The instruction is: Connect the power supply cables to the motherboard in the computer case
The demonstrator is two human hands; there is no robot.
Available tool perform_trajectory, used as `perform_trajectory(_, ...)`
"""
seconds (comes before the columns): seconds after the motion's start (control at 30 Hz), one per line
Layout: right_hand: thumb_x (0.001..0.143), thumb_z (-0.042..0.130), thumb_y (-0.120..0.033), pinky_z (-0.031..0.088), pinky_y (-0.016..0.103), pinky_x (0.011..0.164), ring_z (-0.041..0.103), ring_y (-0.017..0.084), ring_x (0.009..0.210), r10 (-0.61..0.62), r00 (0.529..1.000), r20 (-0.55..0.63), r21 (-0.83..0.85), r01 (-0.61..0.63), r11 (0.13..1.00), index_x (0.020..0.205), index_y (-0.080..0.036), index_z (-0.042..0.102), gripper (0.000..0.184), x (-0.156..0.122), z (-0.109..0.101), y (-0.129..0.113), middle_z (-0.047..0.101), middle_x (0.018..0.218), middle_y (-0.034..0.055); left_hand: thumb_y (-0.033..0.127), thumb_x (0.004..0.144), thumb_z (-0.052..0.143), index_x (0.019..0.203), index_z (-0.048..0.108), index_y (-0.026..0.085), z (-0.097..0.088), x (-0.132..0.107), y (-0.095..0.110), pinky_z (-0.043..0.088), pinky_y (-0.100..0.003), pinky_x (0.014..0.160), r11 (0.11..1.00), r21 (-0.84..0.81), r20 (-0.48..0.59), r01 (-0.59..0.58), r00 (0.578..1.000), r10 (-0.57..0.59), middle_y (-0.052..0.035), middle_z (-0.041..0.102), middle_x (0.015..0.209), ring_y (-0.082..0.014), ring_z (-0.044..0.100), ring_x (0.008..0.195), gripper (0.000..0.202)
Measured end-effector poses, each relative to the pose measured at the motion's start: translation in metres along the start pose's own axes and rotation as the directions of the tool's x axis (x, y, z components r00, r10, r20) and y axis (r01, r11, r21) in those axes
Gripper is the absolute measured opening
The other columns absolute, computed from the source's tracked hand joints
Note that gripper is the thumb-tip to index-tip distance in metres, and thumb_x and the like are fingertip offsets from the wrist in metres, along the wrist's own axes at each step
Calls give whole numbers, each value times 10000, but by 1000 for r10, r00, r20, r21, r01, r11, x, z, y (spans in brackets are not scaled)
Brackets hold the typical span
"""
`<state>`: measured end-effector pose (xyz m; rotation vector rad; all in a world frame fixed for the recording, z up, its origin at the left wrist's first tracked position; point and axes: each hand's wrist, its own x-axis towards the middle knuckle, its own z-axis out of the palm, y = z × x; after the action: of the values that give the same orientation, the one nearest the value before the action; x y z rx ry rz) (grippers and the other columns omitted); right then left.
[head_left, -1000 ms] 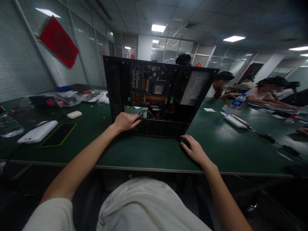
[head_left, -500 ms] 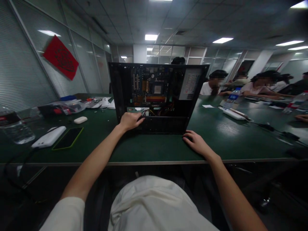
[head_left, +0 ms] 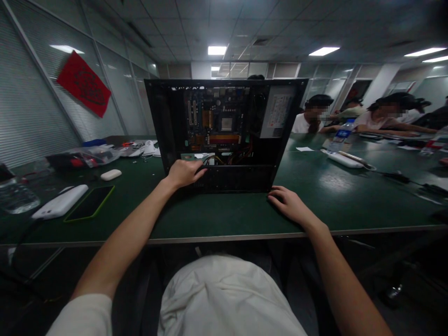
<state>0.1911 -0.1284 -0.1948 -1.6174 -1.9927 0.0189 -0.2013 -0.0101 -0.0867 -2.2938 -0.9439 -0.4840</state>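
Note:
A black computer case (head_left: 238,178) stands on the table with its open side facing me. Inside are a motherboard (head_left: 201,114), a silver power supply (head_left: 279,112) at the upper right and loose cables (head_left: 219,160) low down. My left hand (head_left: 185,173) is closed over the case's lower left frame, thumb outside and fingertips hidden behind the edge. By the lower right corner lies my right hand (head_left: 289,205), fingers stretched out and thumb apart; its fingertips are at the corner, and I cannot tell how firmly they press.
Left on the green table (head_left: 224,217) are a phone (head_left: 90,204), a white power bank (head_left: 60,202), a small white case (head_left: 111,175), a water bottle (head_left: 16,191) and a plastic bag (head_left: 82,156). To the right are another bottle (head_left: 341,135) and a white device (head_left: 345,160). Several people sit beyond.
The computer case looks larger and its top edge sits higher in view, as if tipped or drawn toward me. Both hands keep their places on it. My view has shifted slightly.

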Motion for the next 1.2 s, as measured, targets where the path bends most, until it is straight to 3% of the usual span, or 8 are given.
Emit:
perform_trajectory(0.7, 980, 453, -395, 514, 441, 1011, 662, 295, 1122, -36, 999, -23, -19, 36, 999, 991, -180, 737, 356, -4, -3, -8, 663, 1264, 167, 483, 1030, 386, 939, 673, 183, 4, -3, 0, 389, -297, 562, 1000, 13, -46, 11, 999, -10, -84, 761, 879, -233, 712, 753, 424)
perform_trajectory(0.93, 973, 460, -407, 508, 451, 1025, 652, 296, 1134, -14, 1000, -11, -2, 14, 1000, 1009, -179, 720, 348, -6, -1, -8, 654, 1271, 165, 478, 1030, 395, 943, 667, 187, -2, -4, 3, 443, -300, 614, 999, -26, -27, 26, 999, -27, -78, 748, 891, -224, 704, 776, 407)
perform_trajectory(1.07, 990, 431, -414, 554, 446, 915, 682, 283, 1000, -14, 999, -44, -38, 13, 999, 1039, -215, 689, 330, -4, -3, -14, 692, 1133, 138, 424, 1025, 423, 971, 653, 184, -12, -7, 6, 492, -326, 682, 994, -104, -8, 19, 1000, -20, -77, 744, 919, -227, 701, 802, 337)
perform_trajectory(1.2, 996, 428, -405, 553, 455, 905, 681, 288, 987, -68, 980, -185, -65, 56, 996, 1085, -246, 655, 291, 8, -18, -38, 703, 1094, 123, 406, 1021, 440, 978, 650, 186, -14, -8, 7, 515, -349, 727, 990, -136, 2, 34, 999, -34, -83, 744, 930, -231, 699, 818, 307)
